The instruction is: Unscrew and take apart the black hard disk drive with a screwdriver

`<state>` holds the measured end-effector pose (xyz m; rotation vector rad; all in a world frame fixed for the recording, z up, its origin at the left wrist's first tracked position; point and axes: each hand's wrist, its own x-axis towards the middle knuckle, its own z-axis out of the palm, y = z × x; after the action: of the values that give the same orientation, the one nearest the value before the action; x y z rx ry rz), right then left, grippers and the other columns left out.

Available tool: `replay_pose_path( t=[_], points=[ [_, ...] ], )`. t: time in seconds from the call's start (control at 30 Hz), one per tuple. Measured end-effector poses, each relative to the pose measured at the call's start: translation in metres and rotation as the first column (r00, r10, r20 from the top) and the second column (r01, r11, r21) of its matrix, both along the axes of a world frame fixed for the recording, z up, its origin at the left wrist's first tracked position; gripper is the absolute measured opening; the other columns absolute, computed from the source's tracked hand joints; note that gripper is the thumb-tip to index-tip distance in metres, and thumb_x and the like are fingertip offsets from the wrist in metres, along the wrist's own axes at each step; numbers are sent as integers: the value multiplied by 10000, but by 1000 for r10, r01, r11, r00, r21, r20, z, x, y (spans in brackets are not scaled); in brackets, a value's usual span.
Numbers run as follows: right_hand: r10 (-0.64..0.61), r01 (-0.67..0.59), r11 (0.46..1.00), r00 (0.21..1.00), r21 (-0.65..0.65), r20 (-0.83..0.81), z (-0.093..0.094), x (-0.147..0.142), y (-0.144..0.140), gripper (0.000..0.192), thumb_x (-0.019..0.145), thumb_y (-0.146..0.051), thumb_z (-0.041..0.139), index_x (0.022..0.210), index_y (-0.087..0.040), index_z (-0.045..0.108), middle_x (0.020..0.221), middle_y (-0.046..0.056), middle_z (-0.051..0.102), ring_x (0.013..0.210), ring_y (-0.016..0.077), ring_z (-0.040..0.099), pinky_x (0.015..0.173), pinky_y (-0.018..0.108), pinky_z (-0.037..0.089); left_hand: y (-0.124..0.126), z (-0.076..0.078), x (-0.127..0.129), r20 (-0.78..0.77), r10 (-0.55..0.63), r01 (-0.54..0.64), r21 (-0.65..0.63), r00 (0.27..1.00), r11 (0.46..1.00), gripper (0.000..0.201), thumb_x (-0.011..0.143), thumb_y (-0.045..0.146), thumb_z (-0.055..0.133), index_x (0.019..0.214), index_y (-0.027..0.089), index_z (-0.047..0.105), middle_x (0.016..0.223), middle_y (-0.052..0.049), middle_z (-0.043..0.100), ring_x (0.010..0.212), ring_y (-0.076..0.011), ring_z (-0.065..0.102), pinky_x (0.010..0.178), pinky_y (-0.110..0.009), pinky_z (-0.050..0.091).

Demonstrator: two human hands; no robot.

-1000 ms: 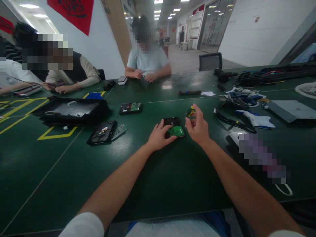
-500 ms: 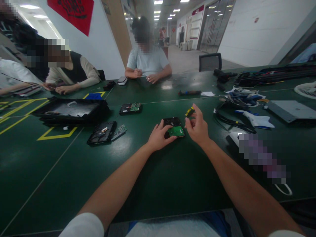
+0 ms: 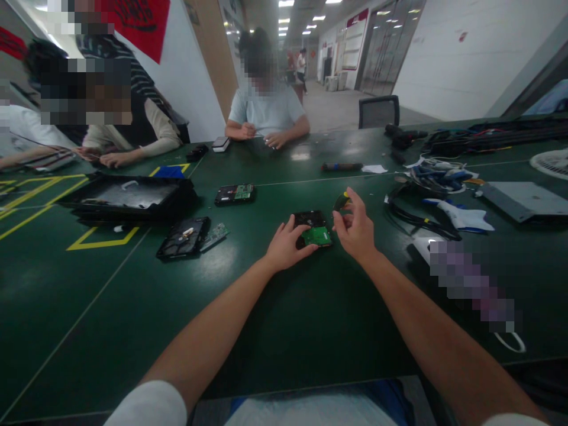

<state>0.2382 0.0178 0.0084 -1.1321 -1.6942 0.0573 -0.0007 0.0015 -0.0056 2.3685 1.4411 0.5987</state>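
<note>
A black hard drive [image 3: 309, 219] lies circuit side up on the dark green table [image 3: 133, 307], its green board [image 3: 316, 236] facing me. My left hand [image 3: 285, 245] rests on the drive's left edge and holds it down. My right hand [image 3: 355, 228] hovers at the drive's right side, fingers closed around a small screwdriver with a black and yellow handle [image 3: 341, 202]. The screwdriver's tip is hidden behind my fingers.
Two more hard drives [image 3: 234, 193] [image 3: 184, 238] and a loose board [image 3: 214, 236] lie to the left, beside a black tray [image 3: 126, 198]. Cables [image 3: 417, 213], a grey metal case [image 3: 523, 201] and a tool [image 3: 341, 167] lie right and behind. Other people sit across and at the left.
My hands have barely moved; the screwdriver handle has turned slightly in my right fingers. A person in a striped top has come into view at the far left.
</note>
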Motion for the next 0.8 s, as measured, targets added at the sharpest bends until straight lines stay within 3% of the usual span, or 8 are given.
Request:
replay_pose_path(
  t=[0.13, 0.3, 0.57, 0.8],
  points=[
    [-18, 18, 1000, 1000, 16, 5, -1, 1, 1, 674, 1056, -517, 594, 1656, -305, 373, 1362, 128, 718, 691, 194, 736, 632, 374, 678, 0, -1, -1, 6, 2, -2, -3, 1000, 1000, 683, 956, 678, 663, 1503, 274, 601, 1742, -160, 405, 1693, -347, 190, 1352, -589, 243],
    [2, -2, 1000, 1000, -10, -2, 0, 1, 0, 682, 1083, -468, 544, 1695, -295, 296, 1331, 130, 730, 684, 191, 744, 671, 374, 680, 1, -2, -1, 3, 7, -7, -14, 1000, 1000, 691, 953, 688, 661, 1511, 287, 593, 1752, -156, 389, 1694, -348, 187, 1346, -603, 241],
    [-33, 30, 999, 998, 44, 54, 2, 1, 0, 646, 1068, -475, 582, 1654, -295, 380, 1449, 149, 680, 936, 252, 780, 723, 375, 687, 1, -2, -1, 1, 9, -9, 3, 1000, 1000, 687, 953, 670, 673, 1514, 281, 596, 1751, -172, 384, 1690, -359, 197, 1341, -598, 255],
    [-26, 26, 1000, 1000, -9, 17, 2, 0, -1, 693, 1063, -476, 580, 1677, -271, 332, 1373, 146, 708, 726, 196, 735, 690, 382, 680, -1, 0, 0, -2, 8, -8, -2, 1000, 1000, 673, 955, 657, 681, 1502, 275, 601, 1734, -154, 423, 1693, -344, 195, 1346, -587, 256]
  ],
)
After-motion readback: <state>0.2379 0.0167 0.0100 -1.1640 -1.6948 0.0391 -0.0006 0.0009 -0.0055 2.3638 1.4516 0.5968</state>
